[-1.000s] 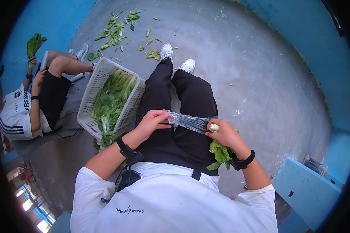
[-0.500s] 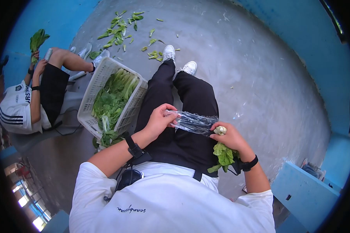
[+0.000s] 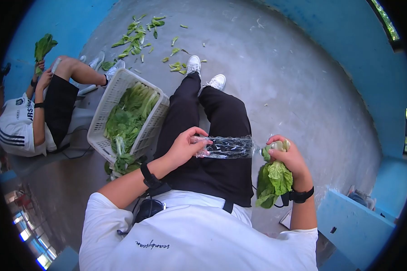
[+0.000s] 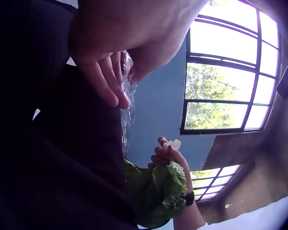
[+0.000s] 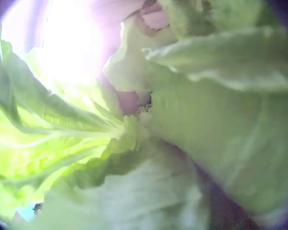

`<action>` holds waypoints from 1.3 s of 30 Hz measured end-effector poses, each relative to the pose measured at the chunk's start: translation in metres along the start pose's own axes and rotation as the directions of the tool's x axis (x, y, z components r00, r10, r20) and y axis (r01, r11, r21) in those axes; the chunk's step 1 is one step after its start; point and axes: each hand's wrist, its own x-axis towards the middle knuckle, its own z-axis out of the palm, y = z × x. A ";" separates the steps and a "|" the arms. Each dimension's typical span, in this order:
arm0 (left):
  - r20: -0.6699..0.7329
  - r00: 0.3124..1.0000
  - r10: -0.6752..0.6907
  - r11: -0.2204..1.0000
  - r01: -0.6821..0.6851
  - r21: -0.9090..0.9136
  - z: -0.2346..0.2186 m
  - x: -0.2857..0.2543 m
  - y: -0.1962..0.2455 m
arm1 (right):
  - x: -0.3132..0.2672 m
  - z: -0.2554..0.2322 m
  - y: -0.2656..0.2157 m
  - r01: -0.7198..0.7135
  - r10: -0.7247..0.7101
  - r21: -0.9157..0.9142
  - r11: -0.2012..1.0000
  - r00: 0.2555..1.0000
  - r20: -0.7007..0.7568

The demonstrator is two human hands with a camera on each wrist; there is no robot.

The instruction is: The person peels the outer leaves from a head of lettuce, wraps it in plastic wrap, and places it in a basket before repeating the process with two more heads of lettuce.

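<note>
My left hand pinches one end of a clear plastic bag, which stretches sideways above my thighs. The crinkled far end of the bag reaches almost to the fingers of my right hand. That hand grips a head of leafy lettuce by its pale stem end, and the leaves hang down toward my body. From the left wrist, the plastic shows between thumb and fingers, with the right hand and lettuce beyond. Lettuce leaves fill the right wrist view and hide most of that hand.
A white plastic crate of leafy greens stands left of my legs. Loose leaves lie on the floor ahead. At far left a seated person holds greens. A blue bench is at right.
My right hand has moved right with the lettuce, away from the bag's middle, and turned so more leaves show. The bag now lies flatter and level; my left hand still pinches its end.
</note>
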 end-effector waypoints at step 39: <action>0.150 0.932 0.330 0.722 -0.352 0.596 0.047 -0.024 0.046 | 0.081 0.109 0.047 0.028 -0.001 0.212 0.977 0.992 -0.124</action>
